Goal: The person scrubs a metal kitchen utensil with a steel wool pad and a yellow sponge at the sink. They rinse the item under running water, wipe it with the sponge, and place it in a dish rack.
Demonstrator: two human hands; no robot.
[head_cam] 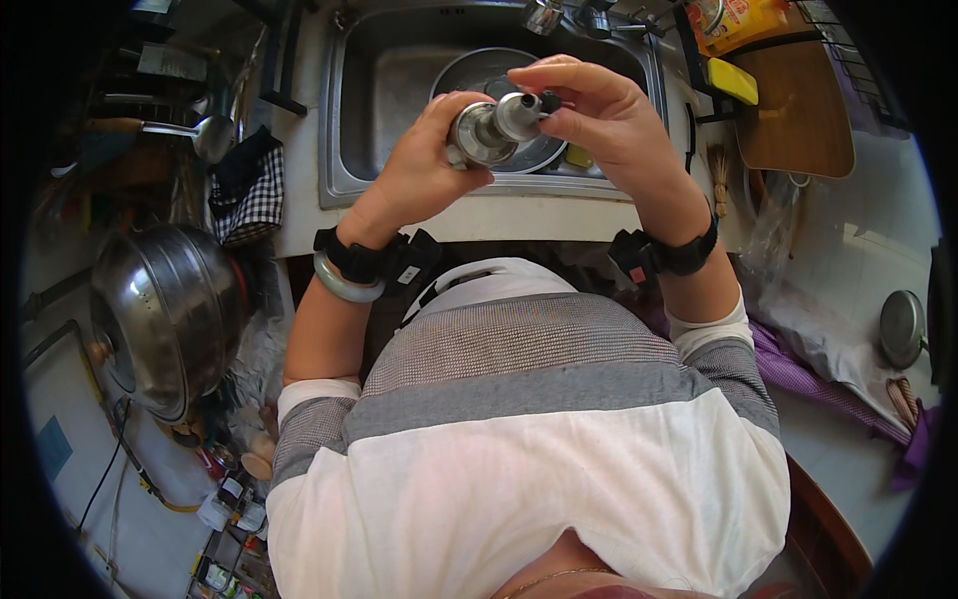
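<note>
My left hand is wrapped around the wide body of a shiny metal canister with a narrower neck, held above the sink. The canister is tilted, its neck towards my right hand. My right thumb and fingers pinch a small black part beside the neck's dark opening. Whether that part is joined to the canister I cannot tell. Below both hands, a round metal basin rests in the stainless steel sink, partly hidden by the hands and canister.
A faucet overhangs the sink's far side. Right of it are a yellow sponge, a wooden cutting board and a straw brush. On the left are a ladle, a checked cloth and a large metal pot.
</note>
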